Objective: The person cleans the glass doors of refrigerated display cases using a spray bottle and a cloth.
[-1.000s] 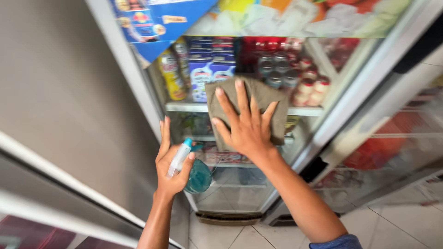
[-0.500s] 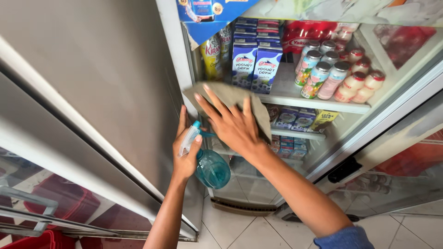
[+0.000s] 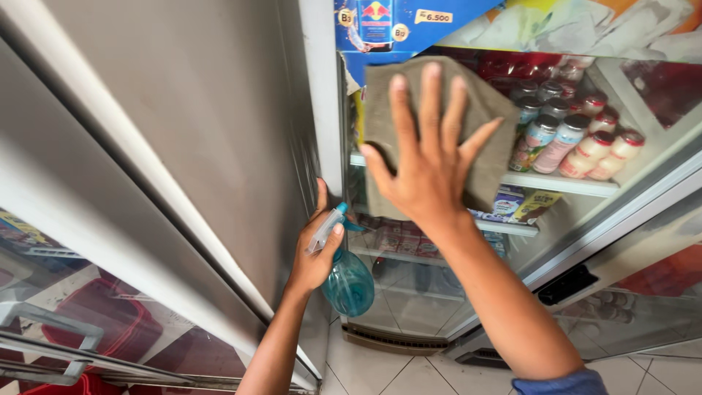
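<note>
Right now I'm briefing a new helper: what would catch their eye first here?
First, the right hand, fingers spread, pressing a grey-brown cloth flat against the glass door of a drinks cooler. Below left, the left hand grips a teal spray bottle. Behind the glass, small capped bottles line the right shelf.

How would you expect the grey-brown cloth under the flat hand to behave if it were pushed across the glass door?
The cloth looks thin and floppy: its edges sag past the right hand. It probably slides easily over the smooth glass door. It seems light, since an open palm alone pins it.
</note>
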